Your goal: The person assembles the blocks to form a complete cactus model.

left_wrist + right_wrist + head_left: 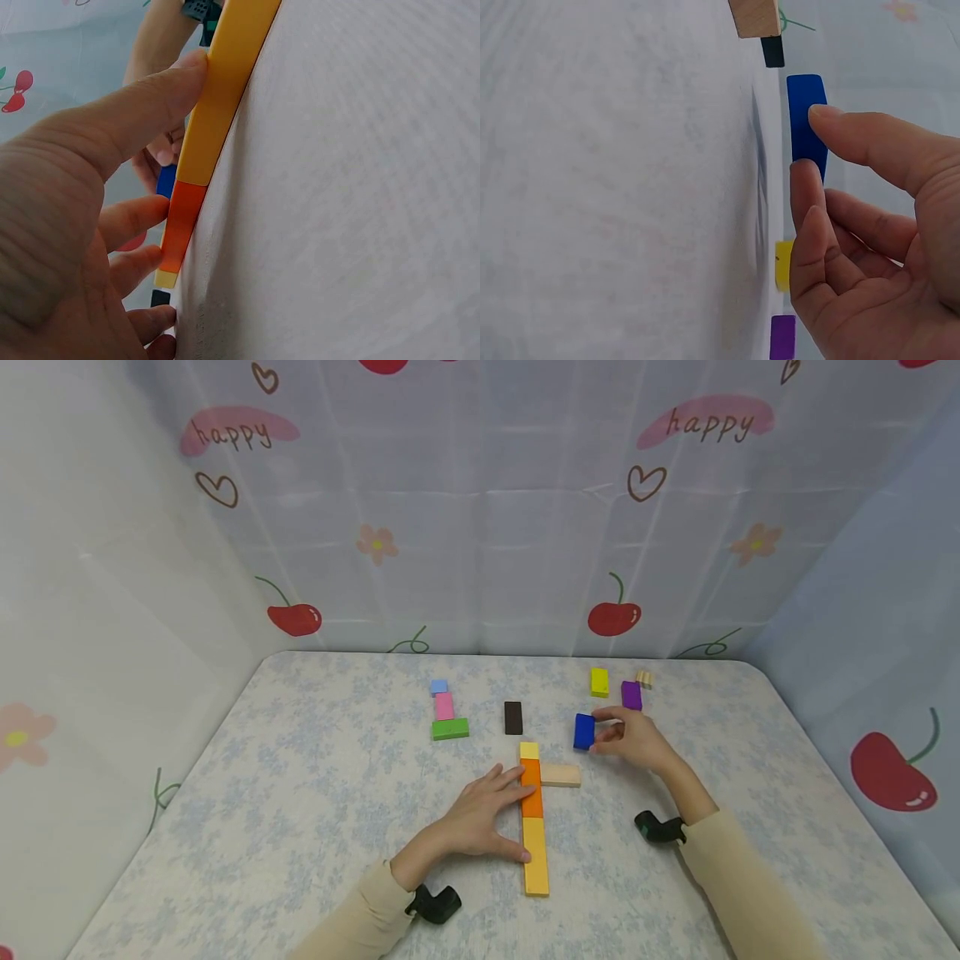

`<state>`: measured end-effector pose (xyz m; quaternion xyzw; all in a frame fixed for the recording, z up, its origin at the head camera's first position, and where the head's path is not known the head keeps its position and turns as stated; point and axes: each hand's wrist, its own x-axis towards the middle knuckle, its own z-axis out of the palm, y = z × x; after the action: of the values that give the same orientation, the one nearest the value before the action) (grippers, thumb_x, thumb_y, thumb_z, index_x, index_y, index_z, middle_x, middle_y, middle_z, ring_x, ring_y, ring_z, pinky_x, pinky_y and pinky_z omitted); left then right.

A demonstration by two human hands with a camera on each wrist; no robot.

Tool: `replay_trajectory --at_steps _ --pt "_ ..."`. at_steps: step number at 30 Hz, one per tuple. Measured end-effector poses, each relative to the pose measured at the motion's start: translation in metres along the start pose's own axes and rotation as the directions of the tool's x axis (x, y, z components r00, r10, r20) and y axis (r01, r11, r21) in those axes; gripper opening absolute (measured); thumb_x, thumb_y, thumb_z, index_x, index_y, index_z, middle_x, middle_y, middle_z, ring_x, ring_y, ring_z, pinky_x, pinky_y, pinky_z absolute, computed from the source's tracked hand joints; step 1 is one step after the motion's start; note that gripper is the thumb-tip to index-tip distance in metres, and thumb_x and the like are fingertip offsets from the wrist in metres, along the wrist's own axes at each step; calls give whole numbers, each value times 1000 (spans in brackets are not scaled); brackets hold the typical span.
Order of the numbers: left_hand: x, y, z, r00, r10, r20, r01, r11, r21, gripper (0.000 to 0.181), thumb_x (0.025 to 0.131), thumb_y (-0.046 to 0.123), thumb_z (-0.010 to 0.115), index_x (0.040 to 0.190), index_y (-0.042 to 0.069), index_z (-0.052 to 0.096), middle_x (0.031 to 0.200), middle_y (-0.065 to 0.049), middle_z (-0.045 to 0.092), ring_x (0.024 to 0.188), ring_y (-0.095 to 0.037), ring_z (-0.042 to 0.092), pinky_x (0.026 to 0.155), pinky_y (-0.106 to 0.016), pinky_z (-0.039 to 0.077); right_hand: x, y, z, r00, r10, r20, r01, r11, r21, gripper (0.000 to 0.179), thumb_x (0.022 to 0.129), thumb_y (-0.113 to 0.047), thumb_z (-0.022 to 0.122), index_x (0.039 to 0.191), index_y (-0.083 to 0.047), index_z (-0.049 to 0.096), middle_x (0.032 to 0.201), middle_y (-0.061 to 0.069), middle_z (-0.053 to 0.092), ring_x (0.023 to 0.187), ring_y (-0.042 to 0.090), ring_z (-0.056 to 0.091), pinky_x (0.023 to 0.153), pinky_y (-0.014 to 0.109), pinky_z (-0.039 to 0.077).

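My right hand pinches a blue block between thumb and fingers; the right wrist view shows this block raised off the tabletop. My left hand lies along the left side of a straight row of blocks. Its thumb touches the long yellow block, and its outstretched fingers touch the orange block. A small pale yellow block caps the far end of that row. From the row's right side a plain wooden block sticks out, beside the orange one.
Beyond the row lies a dark block. Farther left, light blue, pink and green blocks sit together. Yellow, purple and small ridged wooden pieces lie past my right hand. A patterned curtain hangs behind the table.
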<state>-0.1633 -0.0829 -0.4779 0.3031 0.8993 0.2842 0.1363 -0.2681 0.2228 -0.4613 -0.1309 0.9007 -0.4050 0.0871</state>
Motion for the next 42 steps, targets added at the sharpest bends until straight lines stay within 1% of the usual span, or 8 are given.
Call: replay_trajectory --at_steps 4,10,13,21,29,36,42 --pt "0 0 0 1000 -3 1 3 1000 -1 90 73 52 82 149 24 44 164 3 20 153 -30 10 117 -58 20 -3 -2 3 999 -35 10 34 999 18 59 81 -10 80 132 6 54 125 27 61 86 20 65 67 21 53" --pt "1 -1 1 1000 -3 2 3 1000 1 90 73 52 82 149 24 43 164 3 20 153 -29 11 117 -58 20 -5 -3 7 996 -78 40 75 995 69 57 82 -5 78 131 10 52 127 30 58 85 20 65 68 20 54" --pt "0 0 0 1000 -3 2 3 1000 0 90 73 52 82 149 24 43 164 3 20 153 -30 11 117 -58 20 -6 -4 8 996 -73 59 67 994 89 56 82 -3 77 131 9 52 128 29 57 84 20 65 68 21 55" --pt "0 1 0 1000 -13 5 13 1000 -5 90 73 52 82 149 24 43 164 4 21 153 -29 11 117 -57 20 -5 -3 10 995 -49 92 42 996 76 57 81 -4 78 132 5 53 125 25 59 83 21 64 67 22 55" --pt "0 1 0 1000 -6 2 6 1000 -3 89 73 53 81 149 25 44 164 3 21 152 -30 11 117 -58 21 -4 -2 11 992 -53 114 45 996 73 58 81 -7 79 132 5 53 125 24 59 82 20 64 69 21 54" --pt "1 0 0 1000 -12 6 12 1000 0 89 73 53 81 149 26 43 164 4 20 153 -30 10 117 -58 20 -5 -2 13 990 -58 128 49 996 73 58 81 -8 79 132 5 54 117 22 63 82 20 64 70 21 54" --pt "1 0 0 1000 -8 5 8 1000 -3 89 73 53 81 149 25 43 164 4 20 153 -30 10 117 -59 21 -5 -4 13 990 -55 133 46 997 70 58 81 -7 79 132 5 54 120 22 61 82 20 64 72 21 55"
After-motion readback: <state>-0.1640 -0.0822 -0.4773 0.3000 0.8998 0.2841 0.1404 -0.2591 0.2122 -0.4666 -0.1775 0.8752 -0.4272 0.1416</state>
